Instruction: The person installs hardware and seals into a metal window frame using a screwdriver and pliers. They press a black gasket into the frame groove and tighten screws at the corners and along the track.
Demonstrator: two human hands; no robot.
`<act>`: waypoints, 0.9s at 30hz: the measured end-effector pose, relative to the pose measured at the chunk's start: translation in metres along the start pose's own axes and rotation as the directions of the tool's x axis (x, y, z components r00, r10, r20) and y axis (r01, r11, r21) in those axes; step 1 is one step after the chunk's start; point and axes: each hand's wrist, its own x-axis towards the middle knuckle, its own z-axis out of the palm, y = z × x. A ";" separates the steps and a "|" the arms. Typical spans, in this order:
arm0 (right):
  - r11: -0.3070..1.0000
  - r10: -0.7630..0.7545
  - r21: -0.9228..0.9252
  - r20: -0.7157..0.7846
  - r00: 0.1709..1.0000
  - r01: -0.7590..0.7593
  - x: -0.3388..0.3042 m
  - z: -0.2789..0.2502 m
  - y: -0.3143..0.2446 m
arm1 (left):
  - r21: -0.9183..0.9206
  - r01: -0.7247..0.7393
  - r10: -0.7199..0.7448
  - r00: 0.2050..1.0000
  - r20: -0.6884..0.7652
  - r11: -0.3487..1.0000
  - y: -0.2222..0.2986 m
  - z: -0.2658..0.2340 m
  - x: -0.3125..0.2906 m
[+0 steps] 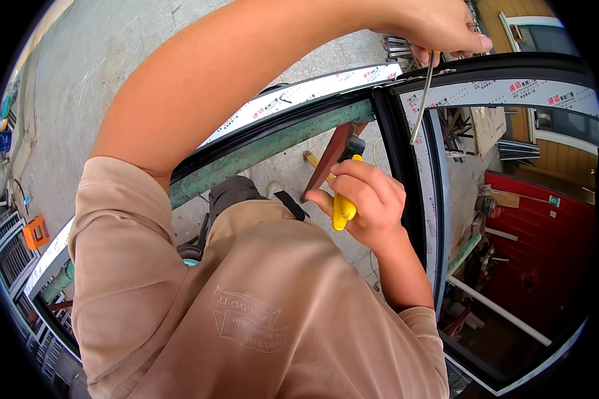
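Observation:
My left arm reaches across to the upper right, where my left hand (449, 30) rests at the black top edge of a window frame (406, 166). Its fingers are bent around the yellow end of a thin metal-shafted tool that looks like a screwdriver (422, 100); the shaft points down across the printed film on the frame. Lower and nearer my body, my right hand (373, 203) is closed around yellow-handled pliers (343, 211). Their dark head (353, 147) points away from me, over the frame's opening. My palm hides part of the handles.
A green-painted bar (266, 149) runs beneath the frame, beside a reddish-brown beam (329, 159). At right lie a red panel (532, 246) and a white bar (499, 309). Metal profiles (13, 253) and an orange object (36, 233) are at far left on concrete.

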 end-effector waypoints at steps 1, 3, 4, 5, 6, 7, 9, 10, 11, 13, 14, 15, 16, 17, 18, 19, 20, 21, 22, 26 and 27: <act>0.983 0.180 0.044 -0.085 0.980 -0.177 -0.006 -0.011 -0.004 | -0.089 0.111 -0.109 0.994 0.026 0.990 -0.004 -0.003 -0.023; 0.838 0.536 0.210 -0.153 0.830 -0.503 -0.020 -0.029 -0.013 | -0.252 0.330 -0.314 0.944 0.102 0.910 -0.010 -0.007 -0.068; 0.705 0.697 0.302 -0.127 0.705 -0.642 -0.026 -0.038 -0.016 | -0.329 0.425 -0.395 0.905 0.157 0.843 -0.010 -0.004 -0.083; 0.592 0.780 0.487 -0.145 0.608 -0.642 -0.034 -0.036 -0.014 | -0.323 0.502 -0.448 0.864 0.230 0.802 -0.013 0.004 -0.095; 0.499 0.831 0.581 -0.112 0.544 -0.643 -0.034 -0.036 -0.012 | -0.309 0.577 -0.501 0.814 0.294 0.756 -0.016 0.013 -0.109; 0.478 0.839 0.614 -0.108 0.533 -0.628 -0.037 -0.032 -0.009 | -0.358 0.597 -0.504 0.801 0.324 0.718 -0.014 0.021 -0.123; 0.427 0.849 0.663 -0.059 0.525 -0.615 -0.038 -0.028 -0.009 | -0.424 0.641 -0.518 0.767 0.378 0.640 -0.014 0.046 -0.135; 0.545 0.782 0.566 -0.077 0.618 -0.619 -0.052 -0.022 0.001 | -0.441 0.669 -0.549 0.743 0.383 0.598 -0.013 0.057 -0.140; 0.512 0.786 0.575 -0.013 0.618 -0.638 -0.058 -0.019 0.004 | -0.496 0.652 -0.548 0.755 0.360 0.573 -0.016 0.070 -0.144; 0.407 0.770 0.656 0.129 0.625 -0.636 -0.055 -0.015 0.006 | -0.443 0.650 -0.599 0.754 0.272 0.617 -0.022 0.088 -0.142; 0.406 0.768 0.654 0.135 0.626 -0.639 -0.054 -0.011 0.004 | -0.387 0.652 -0.636 0.748 0.189 0.652 -0.025 0.099 -0.141; 0.256 0.788 0.777 0.178 0.590 -0.575 -0.054 -0.007 0.002 | -0.254 0.564 -0.566 0.821 0.069 0.786 -0.029 0.110 -0.140; 0.094 0.793 0.870 0.229 0.565 -0.485 -0.053 -0.004 0.002 | -0.255 0.567 -0.573 0.817 0.058 0.783 -0.034 0.120 -0.139; 0.082 0.787 0.870 0.243 0.567 -0.487 -0.060 -0.001 0.004 | -0.138 0.566 -0.573 0.819 -0.021 0.813 -0.037 0.129 -0.137; 0.077 0.782 0.868 0.252 0.570 -0.490 -0.064 -0.002 0.006 | -0.017 0.564 -0.563 0.821 -0.097 0.826 -0.041 0.137 -0.135; 0.046 0.770 0.844 0.311 0.557 -0.534 -0.070 -0.004 0.008 | -0.051 0.603 -0.604 0.786 -0.134 0.796 -0.040 0.141 -0.132; 0.016 0.757 0.817 0.367 0.541 -0.577 -0.075 -0.006 0.008 | -0.058 0.611 -0.613 0.779 -0.134 0.789 -0.043 0.149 -0.132; 0.019 0.760 0.798 0.380 0.527 -0.603 -0.079 -0.006 0.008 | -0.065 0.579 -0.576 0.783 -0.236 0.813 -0.051 0.158 -0.132; 0.012 0.756 0.791 0.393 0.523 -0.611 -0.077 -0.007 0.005 | -0.070 0.545 -0.534 0.775 -0.337 0.835 -0.054 0.163 -0.132; -0.012 0.880 0.661 0.364 0.306 -0.751 -0.091 -0.003 0.007 | -0.221 0.537 -0.578 0.715 -0.393 0.814 -0.065 0.178 -0.128; -0.023 0.908 0.659 0.330 0.260 -0.752 -0.101 0.001 0.011 | -0.296 0.540 -0.615 0.709 -0.345 0.788 -0.067 0.180 -0.127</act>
